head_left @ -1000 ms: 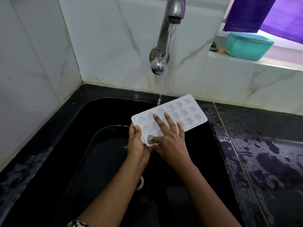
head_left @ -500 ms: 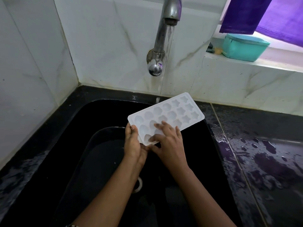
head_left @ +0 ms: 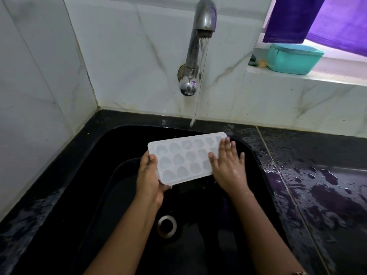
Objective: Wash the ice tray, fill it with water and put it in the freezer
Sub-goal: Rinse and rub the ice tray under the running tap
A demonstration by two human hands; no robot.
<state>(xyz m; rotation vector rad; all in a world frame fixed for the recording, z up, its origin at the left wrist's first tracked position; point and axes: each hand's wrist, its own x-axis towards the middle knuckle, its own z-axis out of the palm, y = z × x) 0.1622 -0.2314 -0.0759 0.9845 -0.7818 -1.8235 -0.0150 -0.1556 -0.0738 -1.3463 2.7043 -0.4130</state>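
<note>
The right hand, spread flat, has slid from the ice tray's near cells to its far end; the left hand pinches the near edge over the sink; washing continues, judging by the sweep.

Place: home kitchen, sink corner
Sink: deep black basin with round steel drain
Tap: wall-mounted chrome tap, water running
Walls: white marble-look tiles
Counter: wet black stone slab (puddles all over)
Ledge: teal plastic lidded tub under purple cloth
</note>
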